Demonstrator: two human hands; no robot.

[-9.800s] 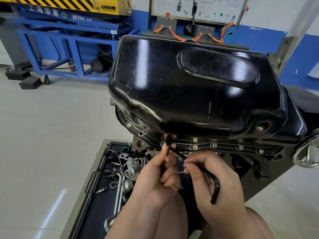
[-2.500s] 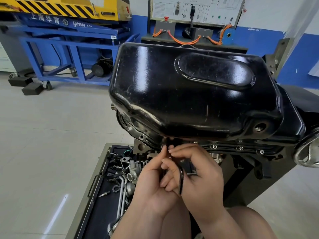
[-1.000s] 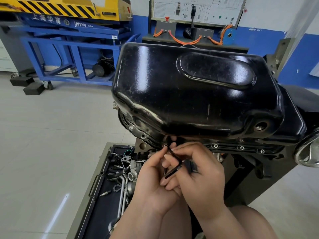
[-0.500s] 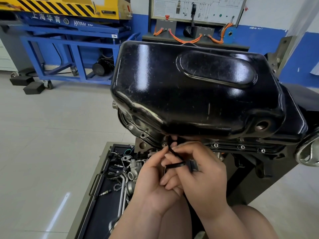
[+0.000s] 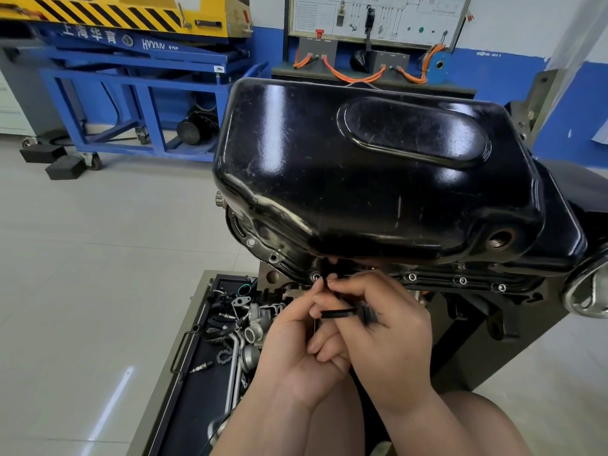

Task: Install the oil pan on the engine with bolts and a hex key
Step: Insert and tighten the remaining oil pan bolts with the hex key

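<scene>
Pale tiled workshop floor, with a blue lift frame (image 5: 131, 83) parked at the back. The black oil pan (image 5: 378, 179) is seen front and centre, bolts (image 5: 412, 277) set along its near flange. The hex key (image 5: 339, 313) is gripped in the right hand (image 5: 388, 334)'s curled fingers and pinched near its tip by the left hand (image 5: 296, 350), right at the flange.

Head camera, looking forward-down, close above oil pan (image 5: 378, 179).

Bare forearms (image 5: 263, 419) (bare legs (image 5: 332, 422) too).
</scene>
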